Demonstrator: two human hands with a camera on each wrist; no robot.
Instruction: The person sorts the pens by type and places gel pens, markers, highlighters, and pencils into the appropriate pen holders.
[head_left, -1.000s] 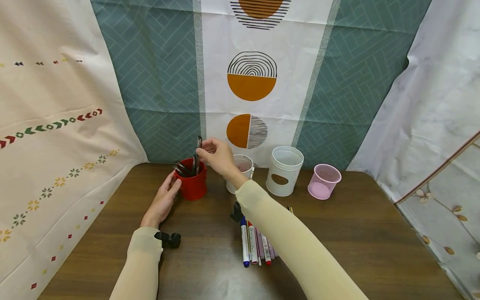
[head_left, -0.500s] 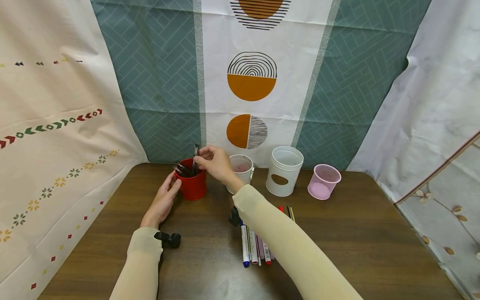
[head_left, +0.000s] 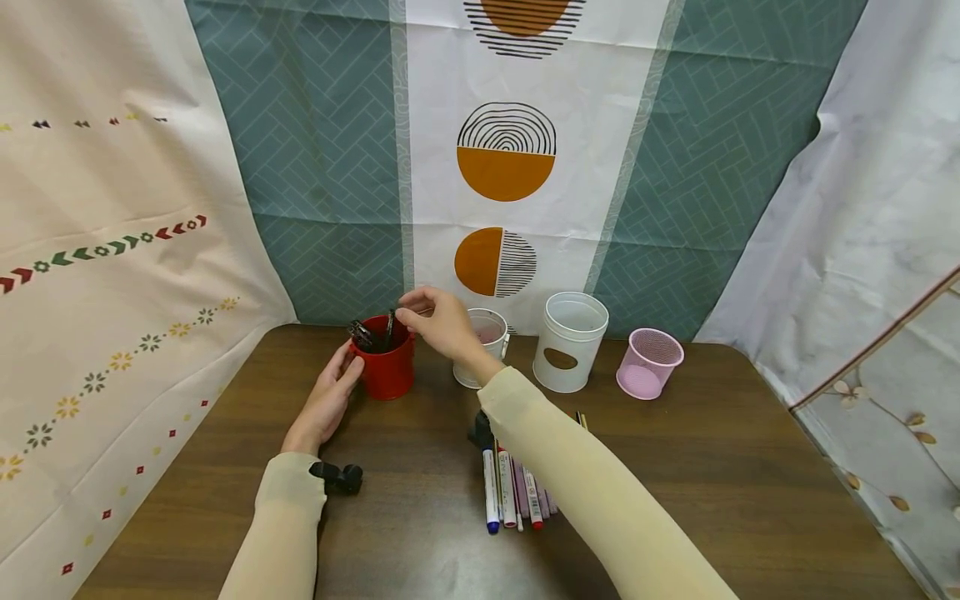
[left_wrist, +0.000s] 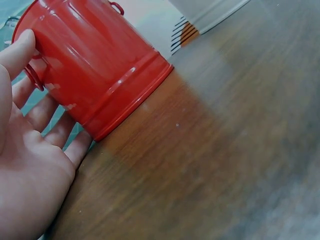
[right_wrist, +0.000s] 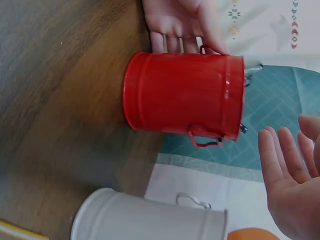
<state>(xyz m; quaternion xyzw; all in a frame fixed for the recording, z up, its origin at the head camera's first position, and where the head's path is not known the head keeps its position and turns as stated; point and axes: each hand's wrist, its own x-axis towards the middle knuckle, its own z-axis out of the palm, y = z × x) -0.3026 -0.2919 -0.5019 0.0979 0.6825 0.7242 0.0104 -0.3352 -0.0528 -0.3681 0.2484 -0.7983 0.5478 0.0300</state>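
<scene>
A red metal bucket (head_left: 388, 372) stands upright at the back left of the table, with several black pens (head_left: 367, 337) leaning inside; their lower ends are hidden. My left hand (head_left: 327, 400) holds the bucket's left side, the thumb in front and the fingers passing behind, as the left wrist view shows. Just right of the rim, slightly above it, is my right hand (head_left: 441, 327). In the right wrist view the right hand (right_wrist: 295, 172) is apart from the bucket, its fingers loosely extended and nothing between them.
Right of the bucket stand a small white bucket (head_left: 468, 372), a taller white container (head_left: 557, 333) with an oval hole, and a pink mesh cup (head_left: 640, 381). Several markers (head_left: 509, 500) lie on the table (head_left: 420, 533) beneath the right forearm. A patterned cloth (head_left: 330, 167) hangs behind.
My right hand lowered a black pen into the red bucket, let go of it and drew slightly right. The left hand has stayed on the bucket.
</scene>
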